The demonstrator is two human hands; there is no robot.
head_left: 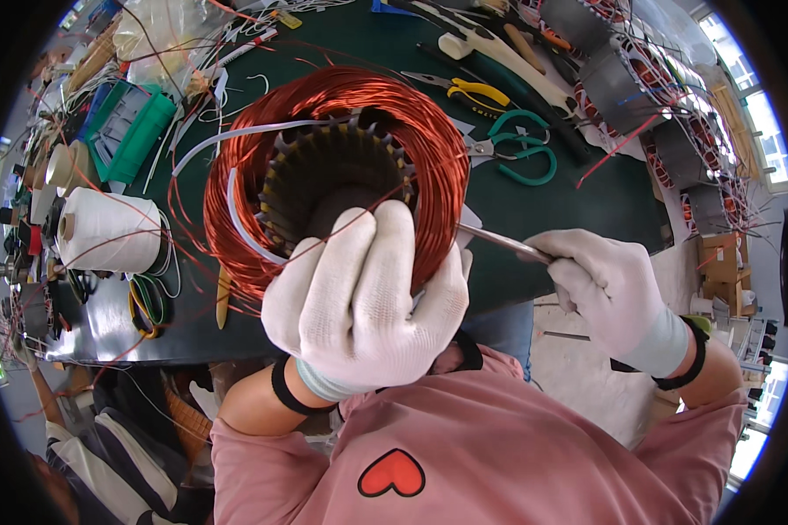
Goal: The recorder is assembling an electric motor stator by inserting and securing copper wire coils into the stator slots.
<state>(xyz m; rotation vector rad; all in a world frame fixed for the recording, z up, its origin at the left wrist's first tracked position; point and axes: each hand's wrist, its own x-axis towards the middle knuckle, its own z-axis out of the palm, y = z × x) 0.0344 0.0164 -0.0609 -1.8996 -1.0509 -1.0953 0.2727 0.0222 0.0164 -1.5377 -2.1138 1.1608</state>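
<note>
A motor stator (pixel 442 166) with thick copper windings is tipped up in front of me, its dark toothed bore facing the camera. My left hand (pixel 368 306), in a white glove, grips its near side, fingers reaching over the windings into the bore. White insulating sleeves (pixel 247 219) and loose copper wires run across the coil's left side. In my gloved right hand (pixel 608 289) is a slim metal tool (pixel 508 242), closed between fingers and thumb. The tool points left at the windings' right edge; its tip is hidden, so contact there is unclear.
Green-handled scissors (pixel 534 162) and yellow-handled pliers (pixel 477 92) lie beyond the stator on the dark green table (pixel 622 206). At left stand a white thread spool (pixel 114 229) and a green box (pixel 144 131). More stators (pixel 635 87) line the right side. Another person (pixel 105 464) is at lower left.
</note>
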